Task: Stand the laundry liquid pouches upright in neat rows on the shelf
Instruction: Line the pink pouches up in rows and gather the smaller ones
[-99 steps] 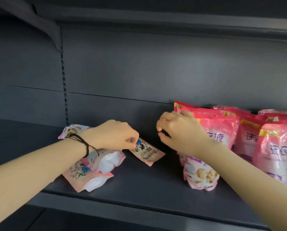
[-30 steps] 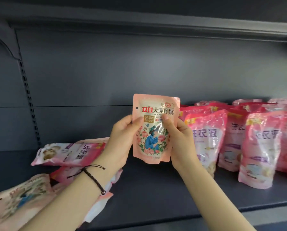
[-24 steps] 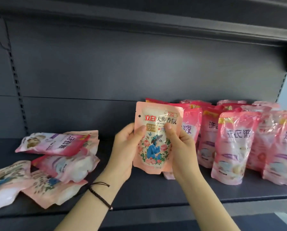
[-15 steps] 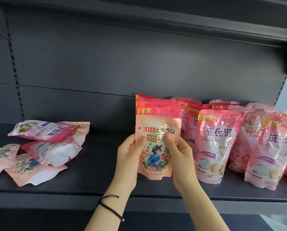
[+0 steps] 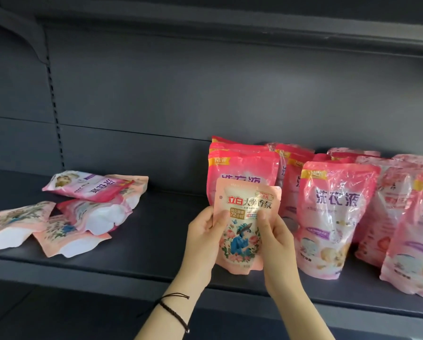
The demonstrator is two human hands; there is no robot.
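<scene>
- A small peach-pink plastic pouch (image 5: 248,204), printed with red and black characters above a blue-clad figure ringed by roses, is held upright with its front to the camera. It is just in front of the leftmost column of standing pouches.
- The left hand (image 5: 201,244) grips the pouch by its left edge. The left thumb (image 5: 220,220) is curled over the front beside the orange label, and the other fingers are hidden behind the pack.
- The right hand (image 5: 278,244) grips the right side in the same way. The right thumb (image 5: 263,217) presses on the front just under the characters, and the fingers wrap round the back.
- The pouch's bottom edge hangs low over the front part of the shelf. It seems to be at or just above the board, but contact cannot be made out.
- Directly behind it stands a taller bright pink pouch with a yellow NEW corner (image 5: 244,168), with more of the same lined up behind that one.
- To the right, a bright pink pouch with purple characters (image 5: 335,217) stands upright at the front. Beyond it, further pink pouches (image 5: 416,229) crowd together, some of them leaning.
- Well apart to the left, a loose heap lies flat. A pink pouch on its side (image 5: 90,188) rests on top of a peach pouch (image 5: 97,217), and two more floral peach pouches (image 5: 16,224) lie nearer the front edge.
- A dark grey metal shelf (image 5: 156,241) carries everything, with a matching back panel (image 5: 205,94) and a slotted upright (image 5: 54,114) behind it.
- A black braided bracelet (image 5: 178,315) circles the left wrist.
</scene>
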